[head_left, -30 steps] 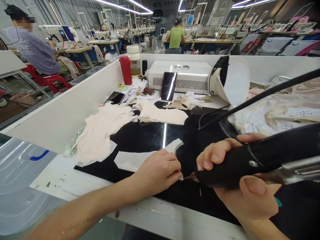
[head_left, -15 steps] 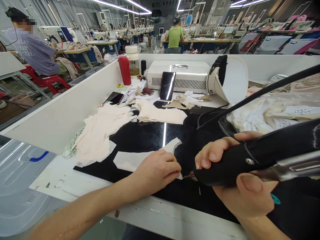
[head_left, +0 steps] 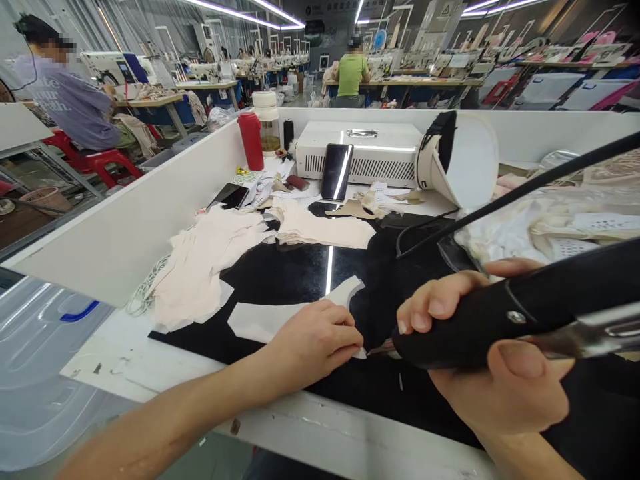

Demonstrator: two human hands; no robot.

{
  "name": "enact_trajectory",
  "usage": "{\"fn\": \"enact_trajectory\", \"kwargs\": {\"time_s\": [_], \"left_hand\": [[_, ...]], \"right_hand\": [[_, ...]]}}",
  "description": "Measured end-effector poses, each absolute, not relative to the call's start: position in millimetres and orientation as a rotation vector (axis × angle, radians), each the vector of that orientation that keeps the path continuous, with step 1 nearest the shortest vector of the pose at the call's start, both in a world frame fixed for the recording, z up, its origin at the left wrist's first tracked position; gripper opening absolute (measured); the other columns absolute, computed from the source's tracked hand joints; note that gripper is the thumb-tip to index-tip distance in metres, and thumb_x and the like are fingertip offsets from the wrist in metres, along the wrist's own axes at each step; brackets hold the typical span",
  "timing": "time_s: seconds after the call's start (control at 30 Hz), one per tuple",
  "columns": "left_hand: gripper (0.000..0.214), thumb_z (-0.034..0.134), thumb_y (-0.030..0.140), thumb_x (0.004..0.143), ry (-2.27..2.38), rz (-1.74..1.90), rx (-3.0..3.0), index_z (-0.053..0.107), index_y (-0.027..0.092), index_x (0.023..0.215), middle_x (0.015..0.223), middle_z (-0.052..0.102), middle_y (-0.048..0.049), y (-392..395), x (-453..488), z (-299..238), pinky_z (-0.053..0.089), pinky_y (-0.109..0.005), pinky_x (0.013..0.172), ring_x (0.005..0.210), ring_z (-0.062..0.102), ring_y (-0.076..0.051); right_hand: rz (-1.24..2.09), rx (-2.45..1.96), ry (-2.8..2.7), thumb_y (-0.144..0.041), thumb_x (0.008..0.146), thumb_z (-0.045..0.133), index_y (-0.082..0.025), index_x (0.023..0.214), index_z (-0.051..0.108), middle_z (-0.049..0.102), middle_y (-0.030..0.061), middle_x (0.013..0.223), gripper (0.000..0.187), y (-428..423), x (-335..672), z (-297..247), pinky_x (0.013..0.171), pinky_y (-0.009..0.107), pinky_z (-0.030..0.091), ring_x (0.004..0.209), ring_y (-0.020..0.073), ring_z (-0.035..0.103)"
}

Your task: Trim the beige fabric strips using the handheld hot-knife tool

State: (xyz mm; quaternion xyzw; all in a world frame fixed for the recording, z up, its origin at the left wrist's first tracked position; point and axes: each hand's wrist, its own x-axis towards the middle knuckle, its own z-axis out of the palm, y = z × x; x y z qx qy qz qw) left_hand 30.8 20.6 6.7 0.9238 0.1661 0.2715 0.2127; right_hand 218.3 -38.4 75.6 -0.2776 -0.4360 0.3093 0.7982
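Observation:
My left hand (head_left: 317, 337) is closed with fingertips pinched at the right end of a pale, flat cut piece of fabric (head_left: 265, 321), which lies on the black mat. The pinched edge is partly hidden by my fingers. Wrapped round a thick black corded hand tool (head_left: 460, 328) is my right hand (head_left: 505, 373). This tool has a metal lever (head_left: 605, 330) along its underside. Its narrow metal tip (head_left: 381, 348) points left and comes close to the fabric's corner beside my left fingertips. Whether tip and fabric touch, I cannot tell.
Stacks of pale pink cut pieces (head_left: 187, 267) lie on the black mat (head_left: 285, 270). Behind stand a phone (head_left: 337, 172), a white vented box (head_left: 360, 137), a red flask (head_left: 251, 141) and a white cone (head_left: 475, 157). The tool's black cable (head_left: 530, 180) crosses the right side. Two people sit beyond.
My right hand and the tool have shifted slightly right, showing more of the metal tip. My left hand stays pinched on the fabric piece. The whole view has shifted very slightly.

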Motion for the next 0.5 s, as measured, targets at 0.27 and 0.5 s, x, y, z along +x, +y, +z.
{"fn": "enact_trajectory", "kwargs": {"time_s": [0.27, 0.5], "left_hand": [[0.011, 0.079, 0.019, 0.115, 0.467, 0.719, 2.566, 0.085, 0.019, 0.106, 0.108, 0.080, -0.0037, 19.9, 30.0, 4.7, 0.056, -0.032, 0.093, 0.097, 0.073, -0.020], [0.012, 0.077, 0.023, 0.116, 0.515, 0.600, 2.535, 0.086, 0.021, 0.108, 0.112, 0.082, -0.0043, 20.7, 29.2, 6.6, 0.057, -0.033, 0.098, 0.102, 0.074, -0.021]], "right_hand": [[0.684, -0.591, -0.938, -0.043, 0.084, 0.107, -0.030, 0.119, 0.080, 0.076, -0.0032, 0.078, 0.047, -38.0, 218.0, 70.4, 0.049, 0.034, 0.060, 0.057, 0.0202, 0.067], [0.689, -0.631, -0.920, -0.047, 0.083, 0.107, -0.032, 0.119, 0.078, 0.074, -0.0035, 0.077, 0.049, -40.8, 214.1, 70.7, 0.049, 0.036, 0.059, 0.057, 0.0209, 0.067]]}}
